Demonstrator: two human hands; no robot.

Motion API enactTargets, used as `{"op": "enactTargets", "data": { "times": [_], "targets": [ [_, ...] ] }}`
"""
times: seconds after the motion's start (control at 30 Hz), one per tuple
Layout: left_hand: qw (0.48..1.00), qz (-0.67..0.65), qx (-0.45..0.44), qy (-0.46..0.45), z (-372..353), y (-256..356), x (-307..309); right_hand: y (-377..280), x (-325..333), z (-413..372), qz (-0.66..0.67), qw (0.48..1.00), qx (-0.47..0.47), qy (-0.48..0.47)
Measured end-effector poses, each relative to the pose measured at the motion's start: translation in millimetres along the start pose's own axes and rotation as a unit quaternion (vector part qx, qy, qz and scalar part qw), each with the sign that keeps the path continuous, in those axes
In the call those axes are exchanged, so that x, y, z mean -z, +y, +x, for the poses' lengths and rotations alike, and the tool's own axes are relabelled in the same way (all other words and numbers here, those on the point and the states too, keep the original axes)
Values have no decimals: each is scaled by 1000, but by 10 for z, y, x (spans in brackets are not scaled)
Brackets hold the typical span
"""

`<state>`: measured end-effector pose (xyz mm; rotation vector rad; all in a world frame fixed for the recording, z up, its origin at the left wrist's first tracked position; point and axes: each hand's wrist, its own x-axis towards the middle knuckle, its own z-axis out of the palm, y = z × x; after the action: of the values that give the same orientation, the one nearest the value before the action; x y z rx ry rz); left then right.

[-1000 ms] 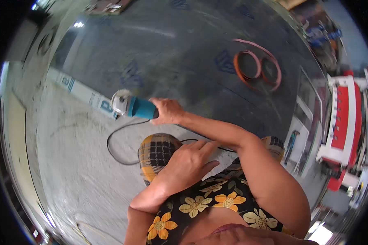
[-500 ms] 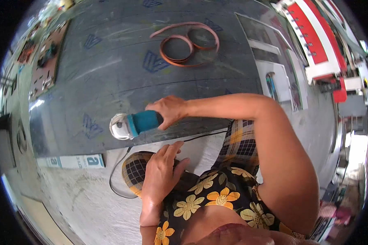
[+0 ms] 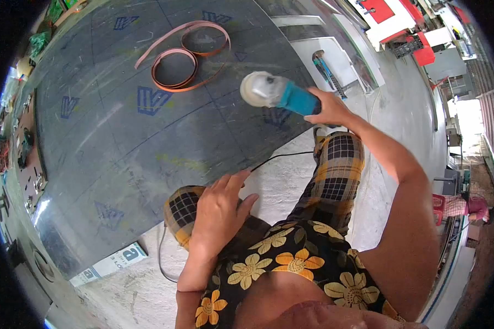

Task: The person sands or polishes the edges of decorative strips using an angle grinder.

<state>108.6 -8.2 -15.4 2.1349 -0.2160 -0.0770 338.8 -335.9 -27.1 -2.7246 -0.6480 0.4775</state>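
My right hand (image 3: pixel 331 107) is wrapped round the rear of a teal angle grinder (image 3: pixel 299 99), off to the right over the edge of the dark sheet (image 3: pixel 115 140). The grinder's silver head and pale round disc point left and look slightly blurred. Over my bent knee, my left hand (image 3: pixel 220 211) holds nothing, its thumb apart from the fingers. A coiled orange-brown strip (image 3: pixel 174 88) lies on the sheet, beyond both hands. A black cord (image 3: pixel 280 157) runs along the floor between my legs.
A hammer (image 3: pixel 325 70) with a teal and black handle lies on a white panel (image 3: pixel 343 57) to the right. A printed white strip (image 3: pixel 115 262) rests by the sheet's near left edge. Tools sit on a brown board (image 3: pixel 28 142) at far left. Another person (image 3: pixel 475 209) is at far right.
My right hand has carried the grinder to the right and away from my body. My view has turned, shifting the sheet and coil leftward. My left hand stays near my knee.
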Motion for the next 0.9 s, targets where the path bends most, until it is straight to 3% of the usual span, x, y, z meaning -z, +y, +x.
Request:
{"op": "enactTargets", "data": {
  "times": [0.1,0.37,0.53,0.63,0.9],
  "targets": [
    [999,19,25,-6,40,57,-53,543,-158,-403,80,991,-76,73],
    [975,179,90,-98,408,355,1,1731,-480,-999,156,964,-113,185],
    [944,297,84,-117,1184,506,74,2305,-528,-899,176,960,-121,183],
    [922,314,145,-172,1752,589,-124,2556,-502,-731,206,957,-113,169],
    [881,351,139,-287,2686,131,-1422,2957,-262,-370,205,966,-114,105]
  ]
}}
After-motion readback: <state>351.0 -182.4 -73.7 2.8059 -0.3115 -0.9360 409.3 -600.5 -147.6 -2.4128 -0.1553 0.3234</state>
